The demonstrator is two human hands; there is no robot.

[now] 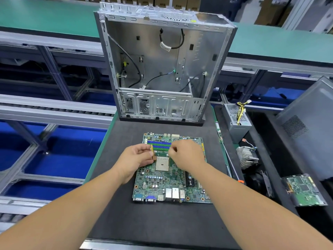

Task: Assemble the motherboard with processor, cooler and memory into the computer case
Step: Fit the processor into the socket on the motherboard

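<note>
The left hand [137, 159] pinched the small gold-edged square processor [151, 150] beside the empty beige socket [162, 163] of the green motherboard [162, 181]; the right hand [186, 154] was curled, its hold unclear. Cooler, memory and the open grey metal case [162, 69] all remained.

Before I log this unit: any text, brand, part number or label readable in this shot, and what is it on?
None can be read.
Motherboard: printed markings too small and blurred.
White tag on the cable inside the computer case: blurred.
Circuit board at the right: nothing legible.
Power supply: no readable label showing.
Processor in the left hand: seen edge-on, no marking visible.
</note>
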